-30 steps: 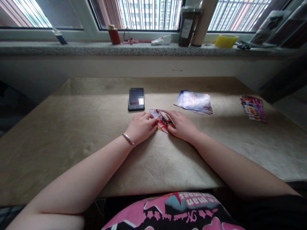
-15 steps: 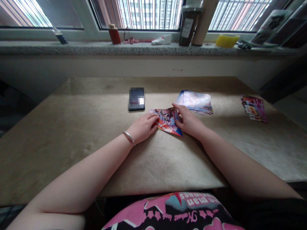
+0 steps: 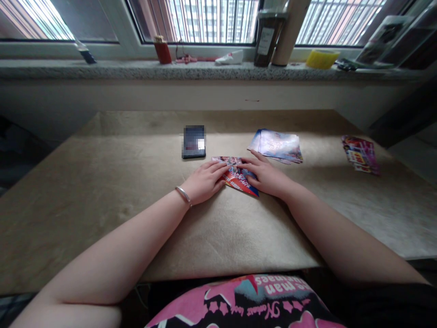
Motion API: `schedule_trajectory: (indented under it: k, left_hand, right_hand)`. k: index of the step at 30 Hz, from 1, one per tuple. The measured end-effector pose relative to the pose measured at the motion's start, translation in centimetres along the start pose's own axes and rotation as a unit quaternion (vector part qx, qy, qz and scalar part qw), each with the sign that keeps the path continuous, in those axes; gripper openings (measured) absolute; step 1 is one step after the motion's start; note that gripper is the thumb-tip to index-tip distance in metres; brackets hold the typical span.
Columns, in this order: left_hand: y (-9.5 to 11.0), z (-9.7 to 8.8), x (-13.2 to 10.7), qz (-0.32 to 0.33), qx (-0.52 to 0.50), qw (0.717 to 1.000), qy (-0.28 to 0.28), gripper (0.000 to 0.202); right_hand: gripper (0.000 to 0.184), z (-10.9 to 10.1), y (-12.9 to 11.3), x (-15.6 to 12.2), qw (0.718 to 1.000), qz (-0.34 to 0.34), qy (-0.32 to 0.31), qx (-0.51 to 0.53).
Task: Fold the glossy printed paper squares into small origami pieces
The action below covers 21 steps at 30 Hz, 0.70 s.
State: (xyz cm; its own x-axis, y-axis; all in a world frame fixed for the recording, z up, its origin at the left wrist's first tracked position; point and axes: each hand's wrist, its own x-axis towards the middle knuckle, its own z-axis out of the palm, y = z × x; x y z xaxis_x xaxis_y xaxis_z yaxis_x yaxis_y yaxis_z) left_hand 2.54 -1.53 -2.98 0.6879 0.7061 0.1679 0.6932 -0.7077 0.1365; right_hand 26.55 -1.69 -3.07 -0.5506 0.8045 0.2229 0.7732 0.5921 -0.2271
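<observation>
A small colourful printed sheet point(image 3: 238, 177), red and blue, lies folded on the beige table point(image 3: 102, 182) in front of me. My left hand point(image 3: 205, 181) rests on its left side, fingers stretched flat and pressing it down; a silver bracelet sits on that wrist. My right hand point(image 3: 268, 177) lies on its right side, fingers also flat on the paper. Both hands touch the sheet and cover part of it.
A dark phone point(image 3: 194, 142) lies just beyond the sheet. A stack of printed sheets point(image 3: 277, 145) sits to the right, another pile point(image 3: 360, 154) near the table's right edge. The windowsill point(image 3: 205, 69) holds a red cup, a dark jar, a yellow bowl.
My right hand slid from the sheet's lower right up to its far corner, then back down onto it. The sheet now shows a different face. My left hand stayed put.
</observation>
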Motion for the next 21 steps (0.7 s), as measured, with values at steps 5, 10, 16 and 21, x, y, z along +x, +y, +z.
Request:
schedule_trajectory:
  k: [5,10,16,21]
  left_hand:
    - [0.07,-0.06,0.09,-0.003,0.018,1.0,-0.004,0.047]
    - [0.18,-0.09,0.15,0.017,0.016,1.0,0.009,0.044]
    - [0.1,-0.4,-0.03,0.031,0.006,0.999,0.043,0.049]
    - [0.13,-0.69,-0.13,0.052,0.001,0.996,0.071,0.061]
  right_hand:
    - [0.056,-0.04,0.33,-0.3,0.997,0.004,-0.072,-0.017]
    - [0.06,0.4,0.6,-0.39,0.994,0.009,-0.096,-0.055]
    - [0.061,0.68,0.16,-0.21,0.99,0.04,-0.1,-0.089]
    - [0.064,0.73,-0.22,-0.18,0.99,0.063,-0.081,-0.101]
